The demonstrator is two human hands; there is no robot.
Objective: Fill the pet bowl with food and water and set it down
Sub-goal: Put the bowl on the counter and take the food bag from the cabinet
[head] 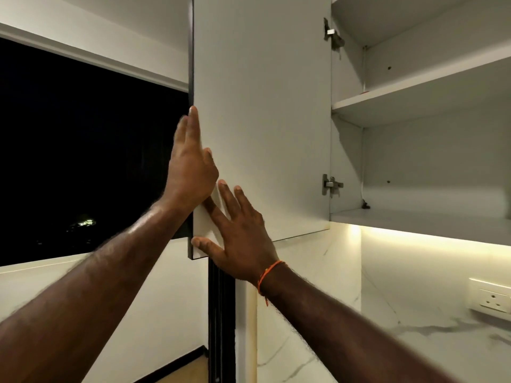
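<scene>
No pet bowl, food or water shows in the head view. A white wall cabinet door [262, 111] stands swung open toward me. My left hand [190, 167] wraps the door's free left edge, fingers behind it and thumb on the inner face. My right hand [237, 230] lies flat with spread fingers on the door's inner face near its lower left corner; an orange thread is tied round that wrist. Inside the cabinet [431, 172] the visible parts of both shelves are bare.
A dark window [83, 150] fills the left. Under the cabinet a light strip [414, 236] glows over a white marble backsplash [331, 299]. A wall socket [489, 297] sits at the right edge. A black vertical frame [221, 313] runs down below the door.
</scene>
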